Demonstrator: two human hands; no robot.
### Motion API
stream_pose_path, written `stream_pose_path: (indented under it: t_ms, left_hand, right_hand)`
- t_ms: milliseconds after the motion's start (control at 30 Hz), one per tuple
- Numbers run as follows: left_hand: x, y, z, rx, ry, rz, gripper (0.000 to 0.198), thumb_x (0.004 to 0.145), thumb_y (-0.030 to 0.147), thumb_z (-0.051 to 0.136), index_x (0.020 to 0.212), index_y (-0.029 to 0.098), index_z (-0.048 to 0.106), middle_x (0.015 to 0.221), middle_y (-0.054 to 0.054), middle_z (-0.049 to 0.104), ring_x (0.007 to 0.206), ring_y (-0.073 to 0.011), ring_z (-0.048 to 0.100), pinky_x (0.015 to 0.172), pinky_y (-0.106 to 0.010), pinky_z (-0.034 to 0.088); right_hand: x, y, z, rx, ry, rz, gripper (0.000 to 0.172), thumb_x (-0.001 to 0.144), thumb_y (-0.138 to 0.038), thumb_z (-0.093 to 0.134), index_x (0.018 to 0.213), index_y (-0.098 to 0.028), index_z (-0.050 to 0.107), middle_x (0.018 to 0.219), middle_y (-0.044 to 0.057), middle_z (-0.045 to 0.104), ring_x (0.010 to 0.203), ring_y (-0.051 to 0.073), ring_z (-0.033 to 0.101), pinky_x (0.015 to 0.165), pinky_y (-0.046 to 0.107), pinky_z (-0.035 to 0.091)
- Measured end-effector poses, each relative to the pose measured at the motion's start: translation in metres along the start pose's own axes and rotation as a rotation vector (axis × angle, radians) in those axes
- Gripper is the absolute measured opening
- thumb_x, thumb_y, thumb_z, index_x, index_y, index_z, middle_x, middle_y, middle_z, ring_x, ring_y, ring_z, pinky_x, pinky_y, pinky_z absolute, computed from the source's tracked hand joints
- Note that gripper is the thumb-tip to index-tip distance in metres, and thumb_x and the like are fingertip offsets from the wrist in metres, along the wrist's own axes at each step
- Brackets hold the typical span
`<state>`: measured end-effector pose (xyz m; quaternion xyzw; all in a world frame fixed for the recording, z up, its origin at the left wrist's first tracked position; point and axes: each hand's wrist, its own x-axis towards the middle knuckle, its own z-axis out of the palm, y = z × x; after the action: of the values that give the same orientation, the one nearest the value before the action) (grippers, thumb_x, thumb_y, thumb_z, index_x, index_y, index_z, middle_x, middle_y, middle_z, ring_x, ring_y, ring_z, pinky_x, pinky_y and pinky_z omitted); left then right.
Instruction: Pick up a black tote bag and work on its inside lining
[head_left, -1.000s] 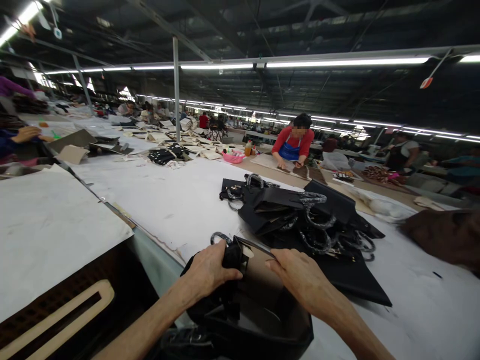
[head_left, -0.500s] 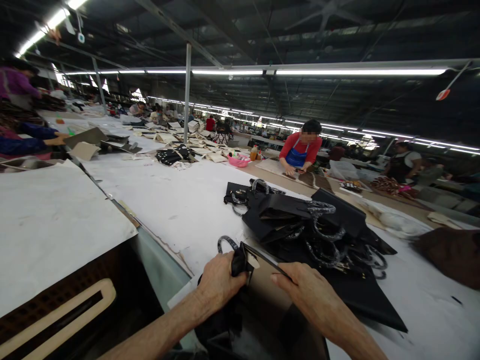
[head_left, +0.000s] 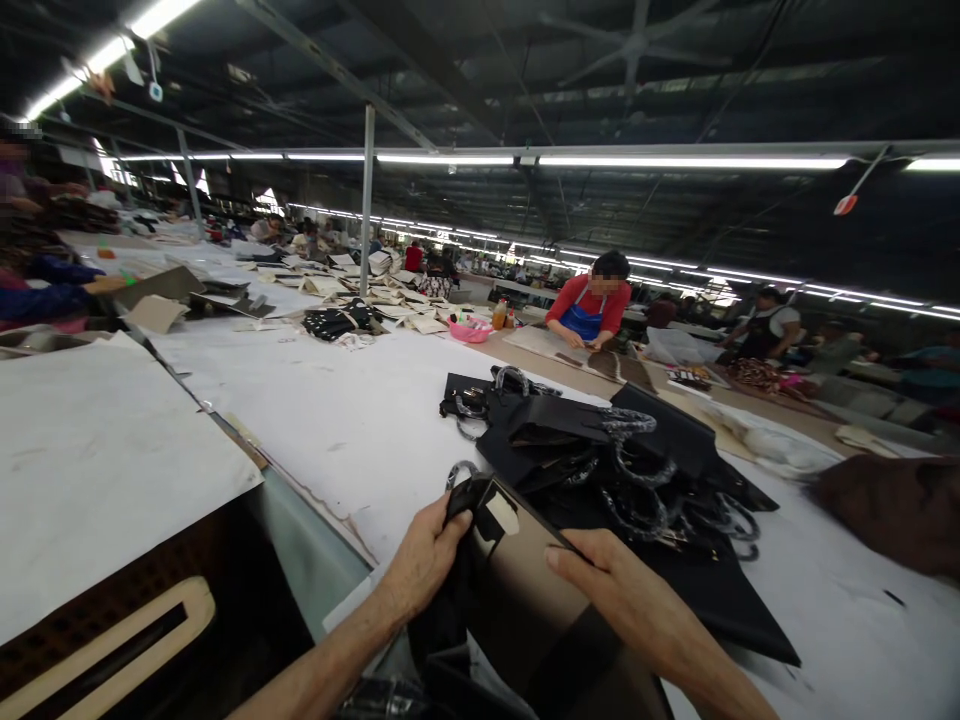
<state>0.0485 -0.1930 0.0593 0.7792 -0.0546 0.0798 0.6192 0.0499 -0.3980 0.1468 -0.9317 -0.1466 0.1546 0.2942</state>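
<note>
A black handbag piece (head_left: 525, 575) with a grey-brown inner face is held up in front of me at the table's near edge. My left hand (head_left: 420, 565) is closed on its black upper left edge, thumb on the near side. Just behind those fingers rises a plastic-wrapped handle (head_left: 459, 470). Near the top corner sits a small cream patch (head_left: 502, 512). Along the right edge my right hand (head_left: 619, 580) pinches the same piece, its thumb on the inner face. The lower part hangs among dark material and is partly hidden. Beyond it lies a pile of black bag pieces (head_left: 555, 422) with wrapped handles.
The white-covered table (head_left: 300, 400) stretches away. On the left are a second white surface (head_left: 105, 470) and a dark crate (head_left: 45, 590) with a cream strip (head_left: 112, 650). A co-worker in a blue apron (head_left: 581, 318) leans over the far side, near a pink basket (head_left: 469, 328).
The handbag piece has tilted so that more of its inner face and the cream patch show. My left hand has turned and shifted slightly left. Both hands keep hold.
</note>
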Motion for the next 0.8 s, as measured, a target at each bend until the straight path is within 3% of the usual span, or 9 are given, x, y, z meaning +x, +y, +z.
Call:
stream_pose_path:
  t_ms: [300, 433, 600, 700, 800]
  left_hand:
    - [-0.003, 0.021, -0.027, 0.108, 0.084, 0.034, 0.033, 0.09, 0.034, 0.036, 0.111, 0.015, 0.054, 0.11, -0.006, 0.063, 0.098, -0.0189, 0.056, 0.09, -0.029, 0.041]
    - [-0.004, 0.028, -0.036, 0.183, 0.1, 0.066, 0.031, 0.09, 0.036, 0.035, 0.101, 0.017, 0.057, 0.097, -0.004, 0.065, 0.094, -0.0192, 0.056, 0.089, -0.029, 0.041]
    - [0.001, 0.033, -0.049, 0.254, 0.048, 0.054, 0.032, 0.09, 0.036, 0.034, 0.097, 0.015, 0.058, 0.091, -0.003, 0.065, 0.088, -0.0193, 0.057, 0.083, -0.028, 0.043]
    - [0.004, 0.027, -0.056, 0.228, 0.006, 0.039, 0.034, 0.089, 0.037, 0.036, 0.103, 0.015, 0.058, 0.095, -0.004, 0.066, 0.091, -0.0204, 0.057, 0.084, -0.029, 0.043]
    - [0.003, 0.021, -0.063, 0.197, -0.055, 0.031, 0.036, 0.089, 0.038, 0.038, 0.105, 0.015, 0.059, 0.099, -0.003, 0.067, 0.095, -0.0207, 0.057, 0.086, -0.028, 0.042]
  right_hand:
    - [0.001, -0.002, 0.006, 0.16, 0.015, -0.08, 0.037, 0.085, -0.047, 0.042, 0.075, -0.017, 0.06, 0.077, 0.001, 0.062, 0.075, 0.021, 0.054, 0.066, 0.027, 0.04]
    - [0.002, -0.003, 0.013, 0.158, 0.058, -0.107, 0.035, 0.085, -0.045, 0.042, 0.085, -0.017, 0.062, 0.085, 0.003, 0.064, 0.085, 0.025, 0.057, 0.074, 0.03, 0.043]
    - [-0.011, 0.002, 0.011, 0.283, 0.24, -0.052, 0.044, 0.081, -0.048, 0.047, 0.114, -0.02, 0.056, 0.113, 0.008, 0.061, 0.106, 0.025, 0.053, 0.089, 0.033, 0.042]
    - [-0.031, 0.021, 0.011, 0.39, 0.385, -0.013, 0.046, 0.081, -0.054, 0.048, 0.114, -0.022, 0.057, 0.117, 0.007, 0.06, 0.106, 0.024, 0.055, 0.092, 0.031, 0.042]
    - [-0.057, 0.058, 0.023, 0.439, 0.509, 0.041, 0.046, 0.077, -0.059, 0.053, 0.106, -0.025, 0.062, 0.109, 0.004, 0.065, 0.102, 0.023, 0.059, 0.088, 0.026, 0.046]
